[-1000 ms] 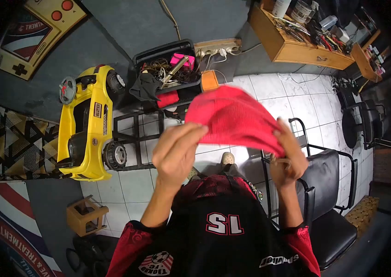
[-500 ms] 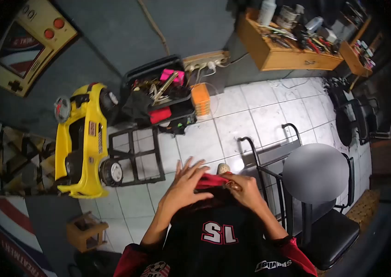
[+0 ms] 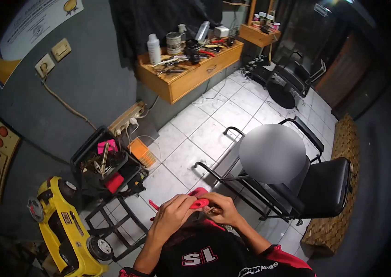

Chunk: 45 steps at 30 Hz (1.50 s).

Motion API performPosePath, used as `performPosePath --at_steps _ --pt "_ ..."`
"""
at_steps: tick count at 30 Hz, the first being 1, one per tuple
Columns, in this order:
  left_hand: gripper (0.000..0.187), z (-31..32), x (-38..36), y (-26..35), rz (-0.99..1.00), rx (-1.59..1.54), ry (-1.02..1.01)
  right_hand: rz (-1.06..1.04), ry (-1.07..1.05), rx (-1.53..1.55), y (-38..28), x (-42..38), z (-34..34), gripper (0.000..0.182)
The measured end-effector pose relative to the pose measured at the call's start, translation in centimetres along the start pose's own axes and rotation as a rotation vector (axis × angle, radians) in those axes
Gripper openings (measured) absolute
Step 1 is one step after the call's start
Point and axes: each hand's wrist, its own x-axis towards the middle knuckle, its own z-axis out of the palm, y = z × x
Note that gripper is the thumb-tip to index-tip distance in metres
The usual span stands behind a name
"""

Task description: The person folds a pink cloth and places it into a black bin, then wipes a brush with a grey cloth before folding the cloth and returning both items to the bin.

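Observation:
In front of my black shirt with red sleeves, both hands are raised close together around a bunched red cloth (image 3: 199, 203). My left hand (image 3: 175, 213) has its fingers closed on the left part of the cloth, and a thin red end sticks out beyond it. Curled at the cloth's right side is my right hand (image 3: 222, 208). A small shiny brown object (image 3: 215, 210) shows under its fingers; its kind cannot be made out. The far side of the cloth and some fingertips are hidden.
A black chair (image 3: 327, 187) stands right, partly covered by a grey blurred disc. A wooden drawer shelf (image 3: 195, 83) holds bottles and tools. At left are a filled black bin (image 3: 81, 150), an orange box (image 3: 141, 153), a black frame (image 3: 112, 221) and a yellow toy car (image 3: 68, 231).
My view has swung right, bringing more of the shelf and chair in. My left hand, spread open before, has closed on the red cloth, which is now bunched up between both hands.

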Motion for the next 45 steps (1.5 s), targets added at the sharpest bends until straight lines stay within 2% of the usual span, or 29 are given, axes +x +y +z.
performPosePath --at_steps 2,4,6,8,10,12,13,17,19,22,26,28,29,30,32,33,41,45 --pt "0.028 -0.6 0.1 1.1 0.02 0.049 -0.072 0.026 -0.015 -0.037 2.3 -2.2 0.1 0.036" --pt "0.029 -1.5 0.1 2.3 0.086 0.032 -0.058 0.065 -0.035 -0.083 4.1 -4.4 1.3 0.037" --pt "0.031 -2.3 -0.6 3.1 0.145 0.045 -0.067 0.008 0.017 -0.102 6.5 -7.0 2.9 0.041" --pt "0.032 -3.2 -2.0 3.3 0.155 0.043 -0.084 0.134 0.007 -0.111 8.5 -9.8 4.2 0.038" --pt "0.03 -4.0 -3.5 3.8 0.165 0.015 -0.055 0.175 0.016 -0.158 9.4 -12.8 5.6 0.037" --pt "0.03 -4.2 -4.8 4.0 0.183 0.007 -0.079 0.384 -0.075 -0.301 9.7 -15.3 6.9 0.036" --pt "0.03 -4.2 -5.4 4.1 0.189 -0.001 -0.099 0.323 0.018 -0.251 9.4 -16.2 7.8 0.036" --pt "0.03 -3.8 -7.2 5.3 0.215 -0.061 -0.116 0.362 0.0 -0.285 9.7 -20.6 9.4 0.033" --pt "0.031 -3.7 -7.8 6.2 0.221 -0.08 -0.145 0.229 0.058 -0.231 9.2 -21.7 9.7 0.03" --pt "0.031 -3.6 -9.1 7.4 0.248 -0.082 -0.125 0.257 0.049 -0.269 5.9 -21.9 9.1 0.027" --pt "0.031 -3.2 -10.3 8.9 0.236 -0.018 -0.102 0.265 -0.018 -0.366 7.6 -23.6 8.7 0.026" --pt "0.029 -2.3 -10.9 9.9 0.22 -0.039 -0.098 0.201 0.03 -0.335 8.2 -24.4 8.3 0.025" --pt "0.029 -1.9 -11.1 10.4 0.221 -0.035 -0.092 0.192 0.074 -0.302 8.9 -25.0 8.3 0.016" --pt "0.029 -1.5 -11.1 11.0 0.205 -0.034 -0.091 0.187 0.073 -0.305 8.5 -25.1 7.8 0.016" --pt "0.028 -0.5 -11.3 12.2 0.189 -0.036 -0.092 0.431 0.013 -0.295 7.3 -25.8 6.6 0.012" --pt "0.028 0.1 -11.5 12.8 0.155 -0.051 -0.114 0.39 0.001 -0.331 9.7 -27.5 6.7 0.01" --pt "0.026 5.1 -13.7 16.7 0.082 -0.089 -0.153 0.481 -0.12 -0.388 9.3 -33.5 3.9 0.014" --pt "0.023 5.9 -15.0 18.6 0.073 -0.077 -0.06 0.534 -0.16 -0.375 9.1 -36.1 3.5 0.016"
